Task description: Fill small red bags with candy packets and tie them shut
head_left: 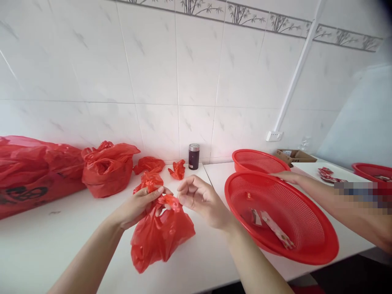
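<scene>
A filled red plastic bag with a twisted, knotted top is in front of me over the white table. My left hand is closed around the gathered neck of this bag. Curled in from the right, my right hand has its thumb and fingertips pinched at the end of the twisted bag top. What is inside the bag cannot be made out. Just behind my left hand lies a crumpled red plastic bag.
Large red bags stand at the left, and small red bags lie near a dark flask. At right, a red basket holds a few packets; another red basket stands behind. A co-worker's arm reaches to their rims.
</scene>
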A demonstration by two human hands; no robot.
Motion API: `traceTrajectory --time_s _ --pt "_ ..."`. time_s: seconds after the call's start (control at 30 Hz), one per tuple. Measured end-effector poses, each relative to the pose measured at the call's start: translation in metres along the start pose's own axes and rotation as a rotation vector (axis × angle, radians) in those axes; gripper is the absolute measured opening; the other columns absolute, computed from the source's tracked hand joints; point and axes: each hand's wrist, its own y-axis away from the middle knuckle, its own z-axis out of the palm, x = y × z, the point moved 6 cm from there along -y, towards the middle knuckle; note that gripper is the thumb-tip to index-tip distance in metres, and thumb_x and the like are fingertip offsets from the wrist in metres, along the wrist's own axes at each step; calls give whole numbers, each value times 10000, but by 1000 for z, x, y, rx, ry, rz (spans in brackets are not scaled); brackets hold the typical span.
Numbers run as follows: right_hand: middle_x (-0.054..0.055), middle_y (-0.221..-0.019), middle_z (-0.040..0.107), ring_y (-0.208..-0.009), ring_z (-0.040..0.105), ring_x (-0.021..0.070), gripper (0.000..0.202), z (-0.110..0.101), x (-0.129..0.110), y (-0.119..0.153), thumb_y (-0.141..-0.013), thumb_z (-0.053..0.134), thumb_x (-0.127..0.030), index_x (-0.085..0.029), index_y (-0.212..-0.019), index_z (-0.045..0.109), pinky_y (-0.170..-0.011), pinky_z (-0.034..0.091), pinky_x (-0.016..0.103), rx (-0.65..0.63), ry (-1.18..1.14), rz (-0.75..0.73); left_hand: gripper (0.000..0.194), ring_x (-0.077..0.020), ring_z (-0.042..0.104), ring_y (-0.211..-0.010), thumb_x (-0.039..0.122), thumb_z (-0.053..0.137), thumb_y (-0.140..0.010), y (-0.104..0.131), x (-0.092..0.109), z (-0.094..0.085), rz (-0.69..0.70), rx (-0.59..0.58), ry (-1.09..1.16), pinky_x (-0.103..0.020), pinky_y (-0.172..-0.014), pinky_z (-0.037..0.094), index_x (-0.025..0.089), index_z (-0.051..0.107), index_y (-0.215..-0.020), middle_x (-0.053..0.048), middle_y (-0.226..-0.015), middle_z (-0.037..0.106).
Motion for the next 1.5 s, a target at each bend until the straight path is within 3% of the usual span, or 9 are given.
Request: traceTrajectory --time_s 0.27,0.37,0.47,0.6,0.8,0.97,1.1,1.27,1.5 --pt "9 -914 637 -860 597 152 331 -1 86 -2 -969 388 -447 -260 -1181 561 -826 453 311 99 264 180 128 -186 604 -797 298 578 -821 3 2 10 12 -27 -580 -295 -696 495 226 679 -849 -34 -871 676" --pt "-1 -902 637 -792 608 143 323 3 104 3 -960 404 -437 -259 -1180 560 -764 477 292 110 166 250 195 -163 586 -638 107 477 -752 0 1 1 133 297 -887 -272 -580 452 232 615 -809 6 -728 655" --pt "1 -932 637 -855 618 150 294 6 109 8 -927 480 -402 -256 -1166 571 -799 477 289 63 -19 305 334 -183 615 -761 51 397 -733 7 -6 0 265 566 -1037 -288 -619 439 238 596 -927 -29 -969 681" --pt "3 -846 614 -794 609 150 174 5 109 11 -870 558 -362 -209 -943 598 -755 478 286 -1 -110 406 297 -183 633 -888 153 447 -836 16 -18 10 369 599 -1050 -279 -702 470 256 589 -1075 -33 -1113 662" --pt "-7 -825 591 -774 580 134 163 -13 81 7 -939 427 -357 -220 -947 516 -759 450 269 262 320 93 356 -183 624 -959 366 397 -942 25 -32 7 340 555 -939 -289 -831 474 268 587 -1226 -42 -1060 693" --pt "-31 -683 502 -630 515 137 232 -68 121 30 -930 383 -388 -215 -887 531 -648 430 257 434 464 213 322 -188 649 -748 457 412 -900 65 -85 -38 128 776 -827 -271 -703 500 260 666 -883 -14 -854 719" --pt "-33 -628 470 -618 509 156 261 -92 156 45 -924 348 -389 -212 -819 507 -642 433 271 491 500 312 332 -191 639 -701 489 413 -886 86 -123 -46 59 879 -756 -273 -663 499 262 637 -796 -5 -778 696" --pt "36 -996 635 -908 600 190 324 -54 159 35 -965 261 -405 -248 -1043 534 -762 425 289 538 770 332 344 -203 569 -1103 449 320 -940 53 -116 -30 137 953 -685 -318 -915 449 264 575 -1077 -50 -1205 612" --pt "-2 -730 672 -652 618 195 374 -27 195 27 -993 190 -345 -282 -1066 551 -557 320 262 342 1114 456 207 -182 562 -667 273 295 -928 -2 -122 -31 16 799 -844 -275 -618 398 259 474 -826 1 -764 619"
